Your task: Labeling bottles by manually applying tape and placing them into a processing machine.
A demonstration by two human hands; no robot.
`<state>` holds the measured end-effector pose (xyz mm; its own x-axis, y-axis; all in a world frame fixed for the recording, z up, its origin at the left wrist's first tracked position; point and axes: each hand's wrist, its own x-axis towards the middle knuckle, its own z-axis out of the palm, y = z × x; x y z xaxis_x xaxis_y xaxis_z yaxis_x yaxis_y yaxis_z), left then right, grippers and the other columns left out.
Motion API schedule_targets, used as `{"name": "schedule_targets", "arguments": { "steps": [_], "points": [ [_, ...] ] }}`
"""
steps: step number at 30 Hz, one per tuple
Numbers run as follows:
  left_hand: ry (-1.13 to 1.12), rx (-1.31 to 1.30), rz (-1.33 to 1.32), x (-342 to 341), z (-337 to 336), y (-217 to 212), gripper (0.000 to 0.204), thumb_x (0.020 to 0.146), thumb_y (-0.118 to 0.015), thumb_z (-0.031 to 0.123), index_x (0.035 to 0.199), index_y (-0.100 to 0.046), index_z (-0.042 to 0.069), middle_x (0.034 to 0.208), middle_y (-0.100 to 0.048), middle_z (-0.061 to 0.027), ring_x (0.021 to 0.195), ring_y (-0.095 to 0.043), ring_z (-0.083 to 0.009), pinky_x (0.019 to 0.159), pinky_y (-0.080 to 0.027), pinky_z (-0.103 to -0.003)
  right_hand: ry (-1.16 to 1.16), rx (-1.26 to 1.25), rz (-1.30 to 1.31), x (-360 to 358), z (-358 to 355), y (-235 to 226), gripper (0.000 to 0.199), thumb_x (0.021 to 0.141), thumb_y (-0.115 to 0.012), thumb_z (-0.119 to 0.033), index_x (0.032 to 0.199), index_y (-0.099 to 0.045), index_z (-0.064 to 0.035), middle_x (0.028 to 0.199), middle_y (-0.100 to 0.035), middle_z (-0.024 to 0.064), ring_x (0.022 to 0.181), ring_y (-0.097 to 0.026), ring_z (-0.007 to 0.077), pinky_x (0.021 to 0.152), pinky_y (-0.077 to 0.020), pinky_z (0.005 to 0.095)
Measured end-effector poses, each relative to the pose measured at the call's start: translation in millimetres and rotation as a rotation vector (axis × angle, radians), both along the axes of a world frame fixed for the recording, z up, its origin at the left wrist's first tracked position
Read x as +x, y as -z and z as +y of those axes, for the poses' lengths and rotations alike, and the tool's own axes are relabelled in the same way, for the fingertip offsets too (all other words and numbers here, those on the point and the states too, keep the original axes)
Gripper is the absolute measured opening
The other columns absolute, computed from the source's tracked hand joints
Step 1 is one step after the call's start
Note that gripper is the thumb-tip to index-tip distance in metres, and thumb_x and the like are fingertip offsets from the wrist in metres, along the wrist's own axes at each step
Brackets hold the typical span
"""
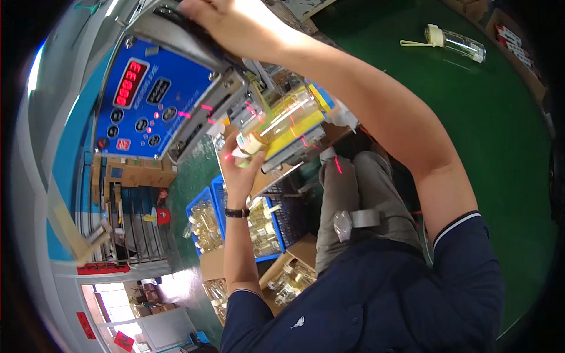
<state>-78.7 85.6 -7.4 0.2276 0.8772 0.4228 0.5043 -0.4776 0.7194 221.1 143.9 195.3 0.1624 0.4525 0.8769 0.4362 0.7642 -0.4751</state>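
Observation:
My left hand [240, 167] is closed around the pale cap end of a clear bottle [292, 115]. The bottle lies tilted along a yellow bed [297, 134] on a metal fixture. Above it to the left stands a machine with a blue control panel [150, 97], red lit digits and round buttons. At the top of that machine rests my right hand [215, 17]; its fingers are partly cut off by the picture's edge, so their grip is unclear. Red light streaks cross the bottle, the fixture and my trouser leg.
Blue crates [281, 220] filled with clear bottles stand below my left forearm. Nearer me, an open cardboard box [304, 250] holds more bottles. Another clear bottle [465, 45] with a pale cap and strap lies on the green floor [500, 147] at upper right, near cardboard boxes.

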Motion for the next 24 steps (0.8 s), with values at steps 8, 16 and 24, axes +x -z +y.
{"name": "schedule_targets", "arguments": {
  "steps": [8,16,24],
  "points": [
    [-0.072,-0.548,-0.077,2.7,-189.4,122.2,0.026,0.098,-0.078,0.017,0.118,-0.069,0.002,0.103,-0.069,-0.0069,0.08,-0.06,-0.0154,0.077,-0.053,-0.028,-0.238,-0.671,-0.267,33.9,-210.6,233.4,0.03,0.1,-0.069,-0.034,0.096,-0.058,-0.0053,0.079,-0.067,0.0104,0.065,-0.06,0.0276,0.06,-0.0489,0.0412],
    [0.126,-0.157,0.362,30.8,-253.1,150.7,0.032,0.1,-0.076,0.019,0.124,-0.064,0.002,0.111,-0.07,-0.0079,0.088,-0.064,-0.017,0.081,-0.054,-0.029,-0.303,-0.932,-0.941,0.2,-336.0,353.3,0.049,0.085,-0.081,-0.039,0.111,-0.056,-0.0045,0.1,-0.072,0.0147,0.08,-0.073,0.0434,0.07,-0.058,0.0506],
    [0.177,-0.539,-0.563,39.5,-233.2,68.5,0.035,0.096,-0.08,0.01,0.123,-0.06,0.002,0.104,-0.069,-0.0069,0.085,-0.063,-0.0131,0.075,-0.053,-0.026,-0.099,-0.51,-0.889,0.9,-289.2,239.2,0.045,0.08,-0.079,-0.028,0.111,-0.056,-0.0065,0.096,-0.069,0.0138,0.069,-0.07,0.0405,0.061,-0.0541,0.0489]
  ]
}}
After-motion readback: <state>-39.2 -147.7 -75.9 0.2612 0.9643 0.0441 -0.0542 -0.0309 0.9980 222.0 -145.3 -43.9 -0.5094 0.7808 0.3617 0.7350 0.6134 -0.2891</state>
